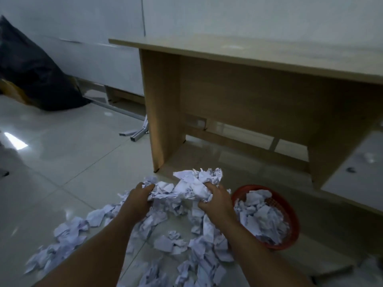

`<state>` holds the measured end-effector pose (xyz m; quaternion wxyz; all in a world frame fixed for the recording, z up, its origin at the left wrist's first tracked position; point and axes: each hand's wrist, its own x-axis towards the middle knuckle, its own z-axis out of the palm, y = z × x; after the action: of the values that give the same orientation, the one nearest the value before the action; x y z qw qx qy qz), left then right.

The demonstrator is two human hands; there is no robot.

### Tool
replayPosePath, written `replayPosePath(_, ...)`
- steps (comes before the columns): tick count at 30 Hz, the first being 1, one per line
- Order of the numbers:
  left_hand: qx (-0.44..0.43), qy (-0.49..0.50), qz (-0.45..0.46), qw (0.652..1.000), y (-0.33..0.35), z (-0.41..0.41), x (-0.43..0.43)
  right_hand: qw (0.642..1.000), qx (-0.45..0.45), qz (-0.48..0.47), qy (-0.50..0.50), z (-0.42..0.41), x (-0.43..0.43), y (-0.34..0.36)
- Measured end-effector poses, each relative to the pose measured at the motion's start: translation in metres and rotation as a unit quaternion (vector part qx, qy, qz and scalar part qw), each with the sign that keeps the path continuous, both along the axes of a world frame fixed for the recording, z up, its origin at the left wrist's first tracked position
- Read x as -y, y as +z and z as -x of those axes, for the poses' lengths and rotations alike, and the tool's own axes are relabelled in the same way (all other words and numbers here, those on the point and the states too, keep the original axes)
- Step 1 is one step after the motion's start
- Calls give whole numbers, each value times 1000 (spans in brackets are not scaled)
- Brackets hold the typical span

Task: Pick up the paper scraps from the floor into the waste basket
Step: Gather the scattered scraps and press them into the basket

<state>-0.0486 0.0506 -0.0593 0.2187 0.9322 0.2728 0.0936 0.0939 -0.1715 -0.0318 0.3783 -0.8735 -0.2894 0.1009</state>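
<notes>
White crumpled paper scraps (pixel 192 188) bunched between both hands, red waste basket (pixel 290 214) half-full

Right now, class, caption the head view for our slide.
Left hand and right hand grip crumpled paper scraps beside a red waste basket.

Office-like room: laminate desk (pixel 248 65), glossy tiled floor (pixel 62 152), white wall panels (pixel 83 27).
</notes>
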Motion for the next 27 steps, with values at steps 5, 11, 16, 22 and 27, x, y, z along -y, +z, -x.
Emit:
replayPosePath(5,65,-66,-3,996,17,-58,17,998,33,-21,-59,-44,46,23)
replayPosePath(11,61,-96,-31,993,39,-120,45,987,63,-9,-148,-84,108,3)
replayPosePath(16,84,-100,-37,991,54,-158,63,990,28,47,-128,-99,135,-34)
replayPosePath(22,124,-155,23,980,66,-208,120,987,37,134,-80,-114,143,-70)
replayPosePath(27,168,-156,99,968,67,-243,180,987,31,153,-49,-124,148,-89)
